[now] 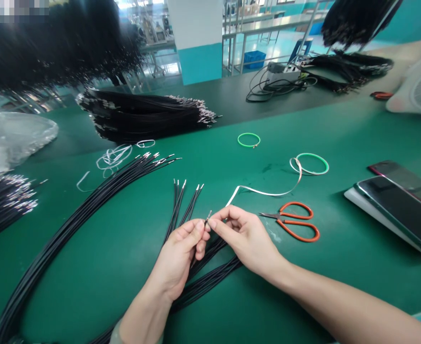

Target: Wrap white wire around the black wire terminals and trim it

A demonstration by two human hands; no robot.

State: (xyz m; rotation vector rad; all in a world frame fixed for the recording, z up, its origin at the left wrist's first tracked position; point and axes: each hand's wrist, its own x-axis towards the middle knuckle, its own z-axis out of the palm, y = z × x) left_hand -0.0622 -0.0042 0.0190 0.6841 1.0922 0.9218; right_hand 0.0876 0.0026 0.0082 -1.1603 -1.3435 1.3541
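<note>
Between thumb and fingers, my left hand (184, 253) pinches the end of a thin black cable (207, 220), its bare tip pointing up. My right hand (248, 239) is closed beside that tip, thumb and forefinger pressed together. A narrow white strip (264, 193) runs from the right hand's fingers back to a green ring (313, 164); the exact pinch point is hidden. Under both hands lie more black cables (210, 289), several ends (182, 198) fanning out behind the left hand. Orange-handled scissors (292, 222) rest just right of my right hand.
A curved cable bundle (58, 234) lies left, near loose white strips (113, 157). Thick cable bundles (142, 114) sit behind. Another green ring (248, 139) lies centrally. Phones (404, 205) and a white fan-like object (416, 88) are at right, a power strip (284, 71) at the back.
</note>
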